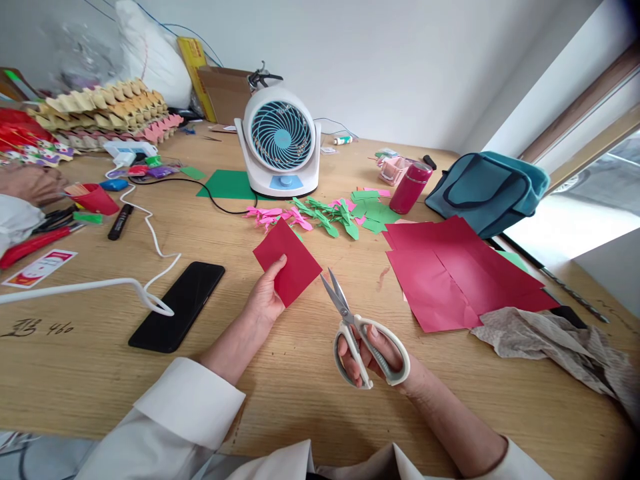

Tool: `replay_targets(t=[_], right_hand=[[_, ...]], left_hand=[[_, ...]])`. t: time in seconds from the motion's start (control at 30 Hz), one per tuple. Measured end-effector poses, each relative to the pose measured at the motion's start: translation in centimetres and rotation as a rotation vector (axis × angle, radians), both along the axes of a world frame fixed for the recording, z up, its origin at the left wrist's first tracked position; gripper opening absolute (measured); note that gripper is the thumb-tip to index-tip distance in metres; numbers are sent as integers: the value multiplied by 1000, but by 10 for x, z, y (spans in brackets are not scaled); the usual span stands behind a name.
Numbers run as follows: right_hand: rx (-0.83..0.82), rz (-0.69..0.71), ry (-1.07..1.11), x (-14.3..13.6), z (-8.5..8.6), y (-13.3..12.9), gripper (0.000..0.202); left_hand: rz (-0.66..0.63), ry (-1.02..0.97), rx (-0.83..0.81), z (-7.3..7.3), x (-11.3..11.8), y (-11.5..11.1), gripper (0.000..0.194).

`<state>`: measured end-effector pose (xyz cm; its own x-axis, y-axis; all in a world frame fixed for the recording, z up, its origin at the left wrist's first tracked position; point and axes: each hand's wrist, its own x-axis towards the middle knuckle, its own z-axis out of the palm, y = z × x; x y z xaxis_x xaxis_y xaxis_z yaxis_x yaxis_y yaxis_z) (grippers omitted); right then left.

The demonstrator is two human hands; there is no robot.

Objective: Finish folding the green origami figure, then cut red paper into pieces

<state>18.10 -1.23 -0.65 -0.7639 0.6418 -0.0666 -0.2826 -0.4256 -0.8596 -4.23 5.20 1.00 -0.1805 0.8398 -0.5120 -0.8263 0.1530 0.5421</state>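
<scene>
My left hand (267, 291) pinches a red paper rectangle (293, 263) near its lower edge, thumb on top. In my right hand (377, 350) is a pair of scissors (345, 310) with pale handles, my fingers through the loops. The blades are slightly apart and point up toward the paper's right corner, close to it. Beyond the paper lie green paper cutouts (330, 215) and pink paper cutouts (270, 217) in a loose heap. Larger red paper sheets (450, 267) overlap on the table to the right.
A white fan (283, 143) stands at the back. A black phone (177, 307) and white cable lie at left. A red bottle (411, 188), teal bag (487, 190) and crumpled cloth (555, 347) are at right. Another person's hand (33, 183) shows at far left.
</scene>
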Motion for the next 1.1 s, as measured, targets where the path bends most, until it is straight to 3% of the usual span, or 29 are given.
replay_targets(t=[0.4, 0.87, 1.1], right_hand=[[9, -3, -15, 0, 3, 1, 54], [5, -52, 7, -2, 0, 4, 56], [2, -45, 2, -4, 1, 5, 58]], left_hand=[[-18, 15, -6, 0, 2, 0, 12], [-92, 130, 40, -6, 9, -5, 29], [-111, 188, 106, -7, 9, -7, 25]])
